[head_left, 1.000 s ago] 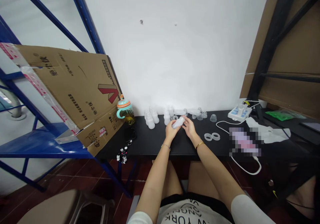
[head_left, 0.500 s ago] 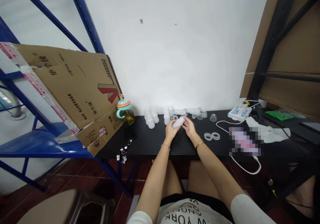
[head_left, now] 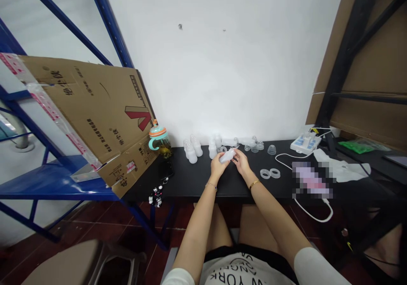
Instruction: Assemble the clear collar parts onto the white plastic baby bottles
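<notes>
Above the table's middle, my left hand (head_left: 218, 166) is wrapped round a whitish baby bottle (head_left: 227, 155), which lies tilted with its top toward the right. My right hand (head_left: 241, 164) has its fingers closed at the bottle's top end; the small part there is partly hidden by them. Behind my hands are standing baby bottles (head_left: 213, 148), bottle bodies lying on their sides (head_left: 228, 142) and several clear caps (head_left: 254, 148). Two clear collar rings (head_left: 275, 173) lie right of my right hand. Further left stands a group of white bottles (head_left: 192, 153).
On the black table (head_left: 190, 183), a teapot-like jug (head_left: 160, 141) and a dark phone (head_left: 166, 168) are at left, beside a large cardboard box (head_left: 104, 107). A power strip (head_left: 305, 143), white cable (head_left: 313, 215) and blurred pinkish item (head_left: 310, 179) lie at right. The wall closes the back.
The view has shifted very slightly. My hands stay in nearly the same place on the bottle, with no other clear change.
</notes>
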A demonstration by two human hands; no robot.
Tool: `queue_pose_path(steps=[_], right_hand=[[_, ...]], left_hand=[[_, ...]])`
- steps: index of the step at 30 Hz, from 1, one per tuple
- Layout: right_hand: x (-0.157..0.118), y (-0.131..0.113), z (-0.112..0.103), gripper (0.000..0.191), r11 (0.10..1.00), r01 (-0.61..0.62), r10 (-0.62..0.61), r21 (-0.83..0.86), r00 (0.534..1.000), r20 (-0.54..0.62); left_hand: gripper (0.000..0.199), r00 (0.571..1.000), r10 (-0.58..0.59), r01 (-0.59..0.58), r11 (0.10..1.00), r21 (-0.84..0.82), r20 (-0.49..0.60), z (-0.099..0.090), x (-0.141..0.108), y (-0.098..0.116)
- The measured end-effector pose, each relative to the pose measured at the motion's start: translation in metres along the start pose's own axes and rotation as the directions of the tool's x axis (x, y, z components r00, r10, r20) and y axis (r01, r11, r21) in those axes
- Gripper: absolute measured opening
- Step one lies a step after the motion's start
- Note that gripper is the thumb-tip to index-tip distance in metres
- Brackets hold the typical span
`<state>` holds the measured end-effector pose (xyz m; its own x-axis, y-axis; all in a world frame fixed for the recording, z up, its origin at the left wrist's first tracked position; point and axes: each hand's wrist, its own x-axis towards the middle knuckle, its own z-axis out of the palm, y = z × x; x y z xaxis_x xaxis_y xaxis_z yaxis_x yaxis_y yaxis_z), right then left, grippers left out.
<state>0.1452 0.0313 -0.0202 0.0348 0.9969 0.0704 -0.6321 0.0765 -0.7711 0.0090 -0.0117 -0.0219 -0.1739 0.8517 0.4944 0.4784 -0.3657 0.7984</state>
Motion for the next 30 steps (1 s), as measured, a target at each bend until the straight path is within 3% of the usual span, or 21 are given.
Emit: queue_pose_path(steps=[30], right_hand=[[0.0003,-0.0026,0.002,0.032,1.0,-0.026,0.026,-0.004,0.999,0.029]], left_hand=[[0.042,1.0,0.014,-0.014,0.999,0.042,-0.001,0.0016,-0.0003,-0.0001]])
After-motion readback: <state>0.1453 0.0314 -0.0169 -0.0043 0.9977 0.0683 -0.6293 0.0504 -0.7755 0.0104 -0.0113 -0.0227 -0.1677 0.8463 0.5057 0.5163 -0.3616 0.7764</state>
